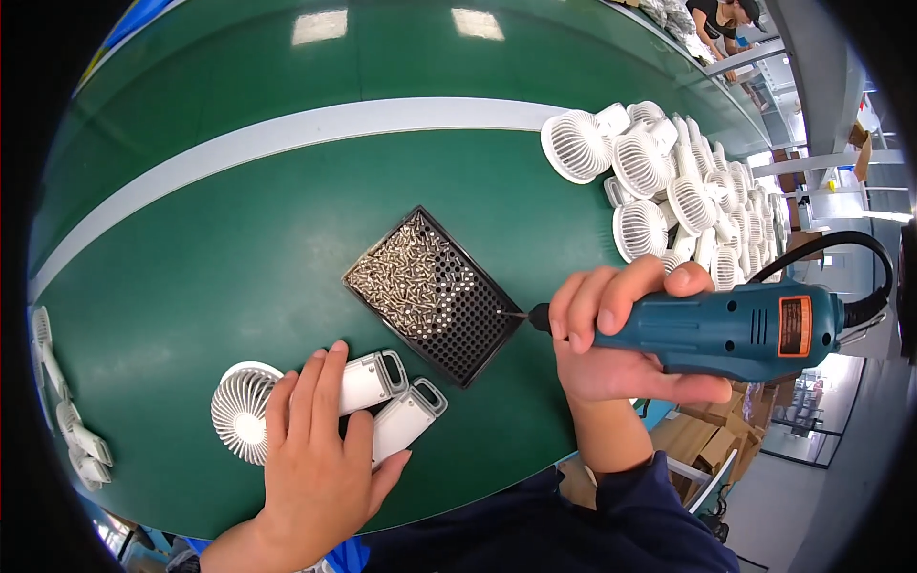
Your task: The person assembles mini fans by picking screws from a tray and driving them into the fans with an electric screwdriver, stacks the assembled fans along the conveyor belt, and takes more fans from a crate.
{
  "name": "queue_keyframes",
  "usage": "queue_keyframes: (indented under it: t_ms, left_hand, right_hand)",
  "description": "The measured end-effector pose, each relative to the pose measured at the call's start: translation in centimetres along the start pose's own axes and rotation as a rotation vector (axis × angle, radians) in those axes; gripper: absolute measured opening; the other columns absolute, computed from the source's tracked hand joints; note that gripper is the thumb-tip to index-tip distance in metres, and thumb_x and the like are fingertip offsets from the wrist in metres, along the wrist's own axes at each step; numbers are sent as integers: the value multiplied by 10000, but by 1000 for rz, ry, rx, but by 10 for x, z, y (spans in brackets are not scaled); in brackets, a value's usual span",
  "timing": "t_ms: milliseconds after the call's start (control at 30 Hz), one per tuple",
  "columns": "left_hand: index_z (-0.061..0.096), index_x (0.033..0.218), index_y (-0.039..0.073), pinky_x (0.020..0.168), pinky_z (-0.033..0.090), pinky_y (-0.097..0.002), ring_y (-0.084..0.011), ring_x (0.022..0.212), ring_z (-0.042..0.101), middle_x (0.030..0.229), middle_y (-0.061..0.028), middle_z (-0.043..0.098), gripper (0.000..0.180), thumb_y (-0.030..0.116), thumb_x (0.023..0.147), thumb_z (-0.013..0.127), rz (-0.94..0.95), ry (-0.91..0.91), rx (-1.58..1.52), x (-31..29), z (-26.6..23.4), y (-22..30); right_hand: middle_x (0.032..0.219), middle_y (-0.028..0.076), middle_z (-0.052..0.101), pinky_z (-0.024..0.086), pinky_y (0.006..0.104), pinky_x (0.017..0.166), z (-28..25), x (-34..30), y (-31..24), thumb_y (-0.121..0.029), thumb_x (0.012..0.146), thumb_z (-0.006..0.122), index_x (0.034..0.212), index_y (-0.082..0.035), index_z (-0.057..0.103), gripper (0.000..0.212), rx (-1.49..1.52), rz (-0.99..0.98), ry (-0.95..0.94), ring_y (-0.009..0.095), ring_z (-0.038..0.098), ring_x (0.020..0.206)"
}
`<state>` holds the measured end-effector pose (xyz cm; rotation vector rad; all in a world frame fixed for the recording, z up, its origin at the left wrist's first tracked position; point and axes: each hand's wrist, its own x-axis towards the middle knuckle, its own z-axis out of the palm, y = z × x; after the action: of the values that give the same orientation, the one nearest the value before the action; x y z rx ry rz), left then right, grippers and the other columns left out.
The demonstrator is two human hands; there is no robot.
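Note:
A teal electric screwdriver (726, 329) lies level in my right hand (611, 334), its fingers wrapped round the front of the body. Its thin bit points left, and the tip is over the right part of a black screw tray (478, 334). Small silvery screws (396, 277) heap up in the tray's left part, and some stand in its holes. My left hand (320, 449) rests with stretched fingers on a white handheld fan (368, 382) with a round grille. Beside its thumb is a second white fan handle (409, 420); the hand hides the rest of it.
Many white handheld fans (640, 229) are piled at the right back of the green table (191, 277). A few more fans (72, 420) lie at the left edge. A white strip (287, 129) crosses behind. Cardboard boxes (707, 439) stand lower right; a person (721, 24) is far off.

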<state>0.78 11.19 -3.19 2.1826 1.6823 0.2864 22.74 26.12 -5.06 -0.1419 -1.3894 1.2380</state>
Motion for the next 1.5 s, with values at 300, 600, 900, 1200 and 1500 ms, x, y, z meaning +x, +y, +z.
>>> queue_keyframes:
  t_ms: [300,600,900,1200,1500]
  left_hand:
    - [544,846,-54,993,313,-562,-459,1200,423,1344,-331,377,442,280,646,753,-9,31,-56,1,1,-3]
    - [538,822,-48,989,321,-555,-459,1185,439,1335,-330,392,425,282,651,744,-6,57,-70,0,3,-5]
    - [538,811,-58,988,322,-549,-451,1196,436,1325,-335,393,423,275,650,742,-18,84,-64,0,4,-3]
    - [559,740,-18,982,349,-528,-413,1176,466,1302,-320,435,365,284,647,742,-36,128,-23,-1,4,0]
    - [560,739,5,1001,333,-503,-390,1202,444,1321,-297,422,339,283,678,742,-67,148,-98,-2,7,-1]
  right_hand:
    - [766,114,527,469,329,458,5,0,7,-851,695,440,1209,-78,389,930,89,-3,107,186,526,528]
    - [725,94,510,444,306,418,6,1,7,-866,716,367,1181,-84,392,910,87,3,219,174,515,495]
    - [709,105,510,458,322,435,11,0,8,-822,703,469,1162,-71,406,883,25,-29,98,185,495,484]
    - [766,125,516,435,339,444,27,-1,-6,-807,735,476,1221,-80,391,879,-56,-96,48,205,483,479]
    - [786,91,503,422,324,414,84,-4,-27,-585,875,539,1223,-86,405,622,75,41,-69,185,486,484]
